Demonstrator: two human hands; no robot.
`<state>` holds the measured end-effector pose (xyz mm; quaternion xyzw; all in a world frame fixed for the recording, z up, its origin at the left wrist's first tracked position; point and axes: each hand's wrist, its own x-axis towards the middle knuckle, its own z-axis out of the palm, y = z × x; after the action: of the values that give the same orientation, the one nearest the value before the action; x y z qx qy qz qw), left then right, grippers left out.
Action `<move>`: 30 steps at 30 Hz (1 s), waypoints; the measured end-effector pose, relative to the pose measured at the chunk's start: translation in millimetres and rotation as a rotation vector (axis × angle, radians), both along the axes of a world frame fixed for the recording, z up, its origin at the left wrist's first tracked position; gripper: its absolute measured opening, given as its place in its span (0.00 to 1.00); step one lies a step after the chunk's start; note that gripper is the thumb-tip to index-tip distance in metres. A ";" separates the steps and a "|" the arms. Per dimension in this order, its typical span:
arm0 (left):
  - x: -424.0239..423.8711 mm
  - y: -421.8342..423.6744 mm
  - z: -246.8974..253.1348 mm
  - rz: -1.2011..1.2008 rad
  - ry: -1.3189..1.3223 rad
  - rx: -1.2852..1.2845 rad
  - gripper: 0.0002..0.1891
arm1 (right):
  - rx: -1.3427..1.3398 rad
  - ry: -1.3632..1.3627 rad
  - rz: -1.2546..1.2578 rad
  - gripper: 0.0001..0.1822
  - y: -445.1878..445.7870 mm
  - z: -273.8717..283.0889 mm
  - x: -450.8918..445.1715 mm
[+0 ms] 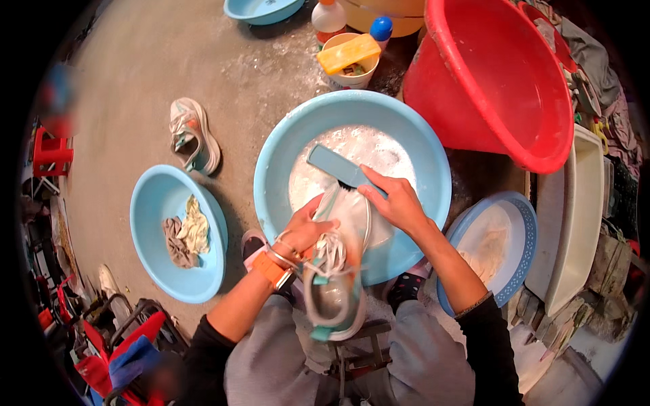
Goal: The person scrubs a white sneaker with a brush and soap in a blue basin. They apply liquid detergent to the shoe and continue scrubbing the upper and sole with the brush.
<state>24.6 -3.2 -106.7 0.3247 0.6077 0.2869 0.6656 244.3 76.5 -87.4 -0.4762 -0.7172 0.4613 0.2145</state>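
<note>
A light-coloured lace-up sneaker (350, 254) with teal tabs and orange patches is held over the near rim of a large blue plastic basin (277, 147). My left hand (307, 226) grips it around the forefoot, and its toe points away from me. In my right hand (393, 198) is a blue-grey scrubbing brush (335, 165), its dark bristles facing down by the toe. Most of the bristles are hidden behind the brush back and the shoe. White suds (355, 139) cover the water in the basin.
Another sneaker (193, 134) stands on the concrete floor, beside a blue basin (144, 254) with two wrung cloths. A big red tub (431, 91) rises at the upper right. A blue openwork-rimmed basin (528, 233) holds soaking fabric. Behind, a yellow bar (349, 53) lies across a white bucket (350, 81).
</note>
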 end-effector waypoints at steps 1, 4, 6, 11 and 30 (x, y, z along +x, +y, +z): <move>2.6 4.1 6.9 0.001 -0.050 0.035 0.30 | 0.024 -0.008 -0.015 0.22 -5.2 -6.7 9.2; -29.9 18.9 23.3 0.193 -0.296 -0.233 0.34 | 0.056 0.017 -0.062 0.22 -24.3 -19.8 21.0; 4.5 2.4 18.9 0.035 -0.190 -0.083 0.31 | 0.010 0.010 -0.017 0.22 -12.2 -11.4 5.9; -21.2 24.4 32.8 0.217 -0.405 -0.251 0.33 | 0.037 0.061 -0.074 0.22 -29.8 -25.2 29.5; -10.6 10.1 20.3 0.143 -0.128 -0.039 0.32 | 0.039 0.042 -0.053 0.22 -8.8 -6.8 6.0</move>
<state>14.0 6.9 -86.4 0.2485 0.5912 0.3417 0.6870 250.3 67.8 -94.2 -0.4809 -0.7086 0.4515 0.2507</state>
